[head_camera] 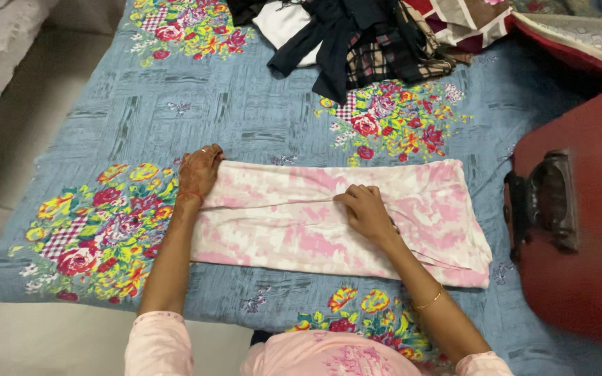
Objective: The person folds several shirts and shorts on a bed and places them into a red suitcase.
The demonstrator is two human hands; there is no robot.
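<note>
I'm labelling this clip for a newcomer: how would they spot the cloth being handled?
Start at the blue bedspread with bright flower patches. Across its middle lies a long, flat, folded pink-and-white mottled cloth, with the left hand on its left end and the right hand pressing its centre. Unlike the dark heaped clothes at the far edge, it is pale and spread smooth.

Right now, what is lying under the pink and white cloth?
The pink and white cloth lies on the blue flowered bedsheet, both hands pressing it. Anything between cloth and sheet is covered.
</note>
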